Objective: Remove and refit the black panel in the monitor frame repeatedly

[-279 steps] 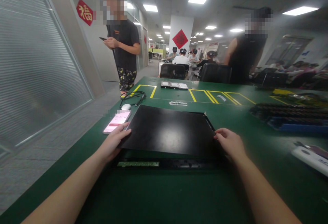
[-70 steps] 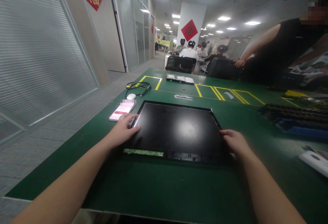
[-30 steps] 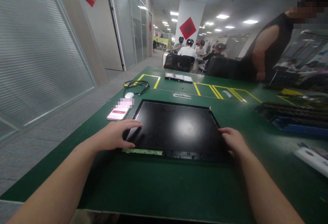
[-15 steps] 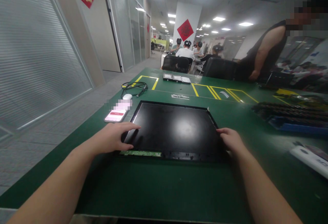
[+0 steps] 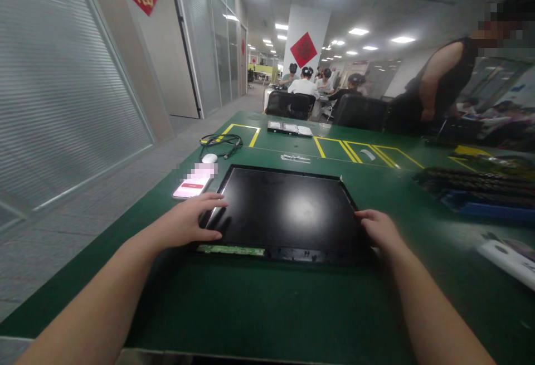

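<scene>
A black LCD screen panel (image 5: 276, 209) lies face up on the green table, glossy with a bright reflection at its right. Along its near left edge runs a strip of green circuit board (image 5: 230, 251). My left hand (image 5: 190, 219) is at the panel's left edge, thumb and fingers apart, fingertips over the border. Whether they press on the surface I cannot tell. At the right edge, my right hand (image 5: 379, 228) grips the frame with thumb and forefinger together; its other fingers are partly hidden.
Left of the panel lie a phone (image 5: 191, 184), a white mouse-like object (image 5: 209, 158) and a coiled black cable (image 5: 225, 147). Metal-cased drives (image 5: 289, 128) rest farther back. At right are a white device (image 5: 507, 259) and a blue tray (image 5: 489, 207). A person (image 5: 443, 81) stands behind the table.
My left hand's fingers have shifted slightly over the panel's edge. The right hand keeps its place. The standing person at right has moved the arm a little, and the view has tilted slightly.
</scene>
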Motion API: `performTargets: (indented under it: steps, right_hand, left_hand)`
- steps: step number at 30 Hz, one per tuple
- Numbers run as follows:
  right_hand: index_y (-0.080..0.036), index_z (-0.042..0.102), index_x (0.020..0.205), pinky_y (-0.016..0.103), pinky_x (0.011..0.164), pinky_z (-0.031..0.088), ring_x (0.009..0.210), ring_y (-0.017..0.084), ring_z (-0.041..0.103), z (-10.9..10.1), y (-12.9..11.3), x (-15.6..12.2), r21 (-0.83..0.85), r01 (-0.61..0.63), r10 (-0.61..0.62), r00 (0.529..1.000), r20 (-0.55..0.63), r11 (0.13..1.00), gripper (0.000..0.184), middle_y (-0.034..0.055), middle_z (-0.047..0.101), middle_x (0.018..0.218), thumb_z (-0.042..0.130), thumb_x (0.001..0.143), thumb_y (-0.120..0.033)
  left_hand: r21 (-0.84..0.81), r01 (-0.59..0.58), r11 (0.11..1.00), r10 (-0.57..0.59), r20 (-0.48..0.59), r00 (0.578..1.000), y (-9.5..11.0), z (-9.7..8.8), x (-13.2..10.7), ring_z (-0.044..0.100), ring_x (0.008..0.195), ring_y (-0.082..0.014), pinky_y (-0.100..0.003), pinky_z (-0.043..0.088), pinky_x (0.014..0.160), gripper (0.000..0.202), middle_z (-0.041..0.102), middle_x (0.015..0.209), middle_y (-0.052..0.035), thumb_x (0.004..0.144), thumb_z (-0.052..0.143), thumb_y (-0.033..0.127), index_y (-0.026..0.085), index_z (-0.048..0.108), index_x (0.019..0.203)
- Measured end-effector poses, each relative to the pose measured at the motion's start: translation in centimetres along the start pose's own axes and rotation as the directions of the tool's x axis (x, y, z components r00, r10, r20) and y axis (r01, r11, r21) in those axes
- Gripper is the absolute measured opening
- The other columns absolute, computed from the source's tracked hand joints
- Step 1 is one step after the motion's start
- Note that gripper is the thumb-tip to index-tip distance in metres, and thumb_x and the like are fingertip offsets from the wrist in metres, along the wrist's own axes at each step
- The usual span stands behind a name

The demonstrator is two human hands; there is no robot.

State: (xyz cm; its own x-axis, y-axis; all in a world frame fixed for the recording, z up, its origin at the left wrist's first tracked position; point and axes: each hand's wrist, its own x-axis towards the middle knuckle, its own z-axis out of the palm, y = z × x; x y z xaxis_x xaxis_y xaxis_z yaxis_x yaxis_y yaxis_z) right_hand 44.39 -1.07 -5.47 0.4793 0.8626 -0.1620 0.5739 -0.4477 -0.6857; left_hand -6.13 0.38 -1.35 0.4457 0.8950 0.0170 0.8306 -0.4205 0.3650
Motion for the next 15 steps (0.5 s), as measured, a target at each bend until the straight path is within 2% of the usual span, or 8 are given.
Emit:
performTargets:
  steps: [2, 4, 7, 10, 15]
  right_hand:
    - [-0.013, 0.076, 0.114, 0.025, 0.057, 0.046, 0.058, 0.017, 0.063, -0.1, -0.1, -0.1, 0.003, 0.001, -0.001, 1.000, -0.002, 1.000, 0.048, 0.0066, 0.071, 0.069, 0.054, 0.072, -0.008]
    - [-0.014, 0.077, 0.113, 0.025, 0.057, 0.046, 0.060, 0.016, 0.064, -0.1, 0.0, -0.1, 0.008, 0.000, 0.000, 1.000, -0.010, 1.000, 0.047, 0.0082, 0.074, 0.077, 0.054, 0.072, -0.009]
    - [-0.014, 0.076, 0.114, 0.025, 0.056, 0.045, 0.059, 0.016, 0.064, -0.1, 0.2, -0.1, 0.010, 0.002, -0.001, 1.000, -0.009, 1.000, 0.047, 0.0094, 0.076, 0.083, 0.054, 0.074, -0.010]
    - [-0.013, 0.076, 0.116, 0.026, 0.055, 0.044, 0.058, 0.016, 0.063, -0.1, 0.5, 0.1, 0.013, 0.006, -0.006, 1.000, 0.007, 1.000, 0.048, 0.0095, 0.076, 0.084, 0.054, 0.074, -0.009]
    - [-0.012, 0.076, 0.114, 0.025, 0.056, 0.045, 0.063, 0.017, 0.065, 0.0, 0.6, 0.4, 0.005, 0.042, -0.042, 0.999, -0.005, 0.999, 0.049, 0.0092, 0.077, 0.085, 0.054, 0.070, -0.006]
  left_hand:
    - [-0.011, 0.041, 0.999, -0.042, -0.071, 0.997, -0.3, 0.6, 0.4, 0.050, 0.140, -0.0399, -0.051, 0.040, 0.116, 0.073, 0.050, 0.157, -0.0157, 0.077, 0.068, 0.064, 0.020, 0.068, 0.135]
    - [-0.002, 0.093, 0.996, -0.092, -0.129, 0.987, -0.5, 1.2, 0.8, 0.048, 0.141, -0.0409, -0.052, 0.038, 0.116, 0.071, 0.050, 0.156, -0.0198, 0.083, 0.057, 0.065, 0.014, 0.069, 0.132]
    - [0.008, 0.127, 0.992, -0.124, -0.153, 0.980, -0.5, 1.7, 1.3, 0.055, 0.134, -0.0399, -0.052, 0.041, 0.114, 0.061, 0.059, 0.145, -0.0218, 0.089, 0.048, 0.057, 0.013, 0.073, 0.123]
    - [0.001, 0.123, 0.992, -0.121, -0.162, 0.979, -0.2, 1.8, 1.6, 0.064, 0.121, -0.0359, -0.049, 0.047, 0.109, 0.053, 0.069, 0.130, -0.0191, 0.092, 0.043, 0.048, 0.016, 0.076, 0.117]
    - [0.063, 0.118, 0.991, -0.106, -0.161, 0.981, 0.3, 1.8, 1.6, 0.065, 0.116, -0.0358, -0.048, 0.049, 0.106, 0.052, 0.070, 0.125, -0.0217, 0.092, 0.041, 0.039, 0.012, 0.076, 0.119]
